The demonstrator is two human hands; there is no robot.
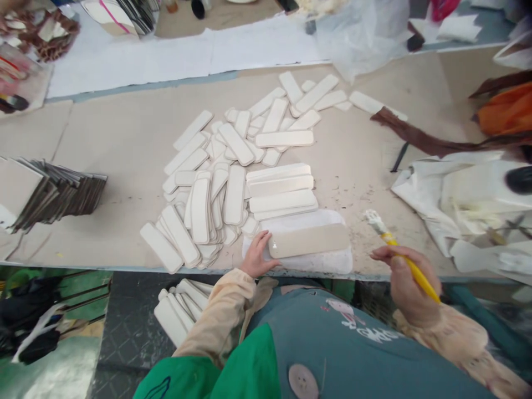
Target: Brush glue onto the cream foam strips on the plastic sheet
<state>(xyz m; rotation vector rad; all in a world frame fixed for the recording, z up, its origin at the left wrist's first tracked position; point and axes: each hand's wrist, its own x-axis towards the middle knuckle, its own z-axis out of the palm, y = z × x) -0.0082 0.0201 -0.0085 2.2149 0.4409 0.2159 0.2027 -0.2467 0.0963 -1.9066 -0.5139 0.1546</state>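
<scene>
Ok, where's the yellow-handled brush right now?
The brush is in the right hand, at the table's near edge, bristles raised just right of the tan strip that the left hand steadies.

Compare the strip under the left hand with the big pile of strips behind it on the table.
The tan strip lies alone, flat on a white pad, with the left hand on its left end; the heaped strips overlap loosely at many angles. The tan strip looks darker, a cardboard brown; the heaped strips are creamy white. Both share the long shape with rounded ends. The right hand holds a yellow-handled brush off to the right of the strip.
</scene>
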